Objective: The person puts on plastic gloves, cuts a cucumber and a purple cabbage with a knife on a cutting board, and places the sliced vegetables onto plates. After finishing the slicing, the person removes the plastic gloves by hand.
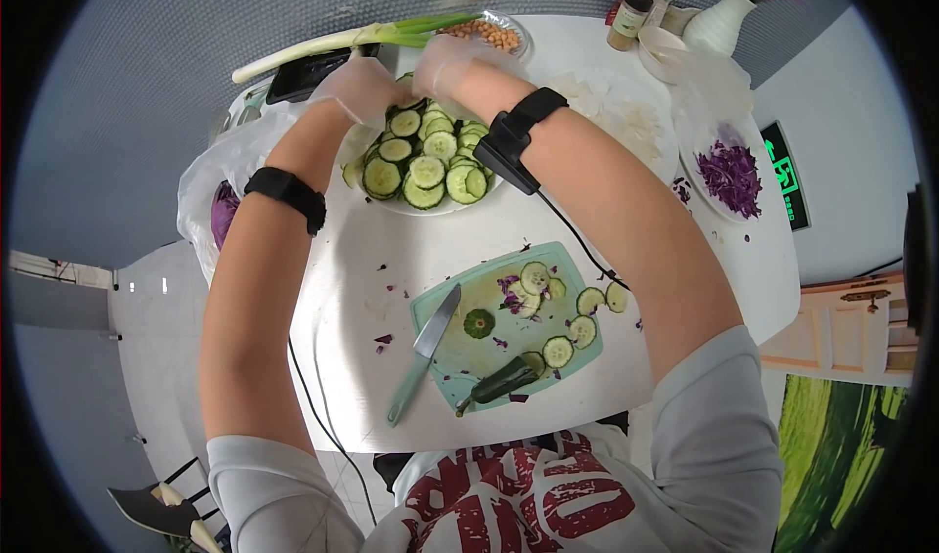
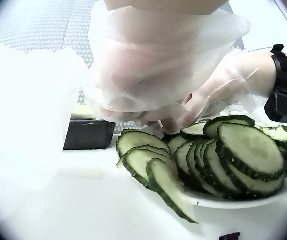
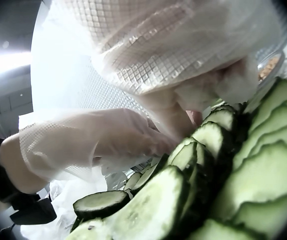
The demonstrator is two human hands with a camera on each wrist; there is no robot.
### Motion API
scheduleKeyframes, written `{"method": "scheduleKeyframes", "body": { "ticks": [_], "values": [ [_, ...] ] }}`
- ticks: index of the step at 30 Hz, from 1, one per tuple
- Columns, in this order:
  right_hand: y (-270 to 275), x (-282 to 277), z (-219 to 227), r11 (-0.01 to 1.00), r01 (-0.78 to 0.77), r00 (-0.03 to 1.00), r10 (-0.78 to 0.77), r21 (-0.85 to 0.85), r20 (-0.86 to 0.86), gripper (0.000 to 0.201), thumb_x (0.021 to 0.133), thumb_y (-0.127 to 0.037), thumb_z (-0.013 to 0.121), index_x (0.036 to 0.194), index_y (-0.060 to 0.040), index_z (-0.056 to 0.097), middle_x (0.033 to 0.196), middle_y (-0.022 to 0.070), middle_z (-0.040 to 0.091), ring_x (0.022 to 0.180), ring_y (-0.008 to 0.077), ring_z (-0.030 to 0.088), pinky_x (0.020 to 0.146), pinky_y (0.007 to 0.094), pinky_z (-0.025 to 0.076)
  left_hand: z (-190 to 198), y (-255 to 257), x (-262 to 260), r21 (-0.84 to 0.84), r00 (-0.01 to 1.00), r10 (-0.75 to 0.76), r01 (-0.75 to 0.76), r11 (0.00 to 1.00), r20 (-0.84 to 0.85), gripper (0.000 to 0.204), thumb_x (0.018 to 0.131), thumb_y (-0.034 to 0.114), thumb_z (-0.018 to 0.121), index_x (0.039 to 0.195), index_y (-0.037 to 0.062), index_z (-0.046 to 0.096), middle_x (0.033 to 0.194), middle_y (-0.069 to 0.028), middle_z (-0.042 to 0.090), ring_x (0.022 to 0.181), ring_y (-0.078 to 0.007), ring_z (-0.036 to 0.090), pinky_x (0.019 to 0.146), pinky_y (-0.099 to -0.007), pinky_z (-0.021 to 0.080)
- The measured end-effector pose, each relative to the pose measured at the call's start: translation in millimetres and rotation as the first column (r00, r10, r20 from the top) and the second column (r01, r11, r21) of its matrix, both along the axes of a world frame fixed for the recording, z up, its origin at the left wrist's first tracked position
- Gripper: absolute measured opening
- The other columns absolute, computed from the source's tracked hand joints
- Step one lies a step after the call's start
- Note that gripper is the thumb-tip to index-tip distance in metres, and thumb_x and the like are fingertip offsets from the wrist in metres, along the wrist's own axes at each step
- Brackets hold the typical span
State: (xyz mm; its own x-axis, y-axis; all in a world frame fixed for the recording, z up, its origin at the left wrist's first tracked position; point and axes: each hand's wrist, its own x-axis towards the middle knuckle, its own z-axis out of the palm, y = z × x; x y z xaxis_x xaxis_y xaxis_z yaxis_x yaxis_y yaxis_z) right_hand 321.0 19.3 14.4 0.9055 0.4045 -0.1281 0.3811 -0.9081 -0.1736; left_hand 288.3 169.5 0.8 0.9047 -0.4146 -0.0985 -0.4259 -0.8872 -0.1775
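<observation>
Cucumber slices (image 1: 427,171) are heaped on a white plate (image 1: 445,210). Both hands wear clear plastic gloves and meet at the heap's far side. My left hand (image 1: 360,90) touches slices at the far left edge, and my right hand (image 1: 458,66) reaches down close beside it. In the left wrist view, the left hand (image 2: 143,70) hangs behind overlapping slices (image 2: 248,150). From the right wrist, the left hand's (image 3: 108,137) fingers point towards the slices (image 3: 153,205), under the right hand (image 3: 183,55). Fingertips of both are largely hidden, so any grip cannot be told.
Nearer the body, a green cutting board (image 1: 460,357) carries a knife (image 1: 437,322), a cucumber piece (image 1: 501,382) and loose slices. Behind are a green onion (image 1: 337,43), black tray (image 1: 293,82) and nuts (image 1: 497,37). Shredded purple cabbage (image 1: 729,178) is right; a plastic bag (image 1: 201,183) is left.
</observation>
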Motion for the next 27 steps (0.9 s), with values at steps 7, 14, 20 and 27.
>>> {"method": "scheduleKeyframes", "body": {
  "ticks": [7, 14, 20, 27],
  "values": [
    [0.1, -1.6, 0.7, 0.998, -0.023, 0.999, 0.025, -0.059, 0.046, 0.043, 0.076, -0.036, 0.071, 0.106, -0.0057, 0.073, 0.111, 0.0140, 0.070, 0.102, 0.0303, 0.068, 0.088, 0.0374, 0.052, -4.2, 0.0, 4.9, -0.057, 0.962, 0.259, -0.264, 0.963, -0.085, 0.024, 0.085, 0.012, 0.060, 0.104, 0.0202, 0.073, 0.096, -0.0094, 0.069, 0.091, -0.0284, 0.067, 0.086, -0.0353, 0.054],
    [-52.1, -20.8, 22.4, 0.983, -0.173, 0.977, 0.164, 0.055, 0.138, 0.038, 0.075, -0.036, 0.066, 0.097, -0.0054, 0.074, 0.098, 0.0180, 0.070, 0.091, 0.0307, 0.068, 0.082, 0.0379, 0.053, 39.4, -39.5, -52.1, -0.541, 0.875, 0.483, -0.399, 0.741, 0.015, 0.035, 0.089, 0.036, 0.060, 0.090, 0.0023, 0.067, 0.090, -0.0245, 0.066, 0.086, -0.0376, 0.065, 0.073, -0.0456, 0.050],
    [-123.0, -75.9, 37.7, 0.968, -0.228, 0.974, 0.228, 0.107, 0.007, 0.034, 0.075, -0.036, 0.068, 0.088, -0.0047, 0.073, 0.084, 0.0141, 0.069, 0.074, 0.0233, 0.065, 0.072, 0.0341, 0.051, 27.2, -41.3, -90.3, -0.115, 0.958, 0.034, -0.001, 0.993, 0.284, 0.020, 0.091, 0.016, 0.051, 0.103, 0.0082, 0.064, 0.090, -0.0168, 0.065, 0.079, -0.0362, 0.066, 0.069, -0.0459, 0.055],
    [-187.5, -152.7, 39.2, 0.957, -0.181, 0.932, 0.241, 0.226, -0.273, 0.026, 0.076, -0.029, 0.070, 0.090, -0.0068, 0.072, 0.078, 0.0071, 0.066, 0.071, 0.0182, 0.063, 0.069, 0.0325, 0.049, 37.8, -107.6, -175.4, -0.604, 0.987, 0.160, -0.145, 0.784, -0.029, 0.026, 0.086, 0.026, 0.065, 0.084, 0.0010, 0.068, 0.075, -0.0198, 0.066, 0.072, -0.0362, 0.066, 0.065, -0.0423, 0.052]
  ]
}}
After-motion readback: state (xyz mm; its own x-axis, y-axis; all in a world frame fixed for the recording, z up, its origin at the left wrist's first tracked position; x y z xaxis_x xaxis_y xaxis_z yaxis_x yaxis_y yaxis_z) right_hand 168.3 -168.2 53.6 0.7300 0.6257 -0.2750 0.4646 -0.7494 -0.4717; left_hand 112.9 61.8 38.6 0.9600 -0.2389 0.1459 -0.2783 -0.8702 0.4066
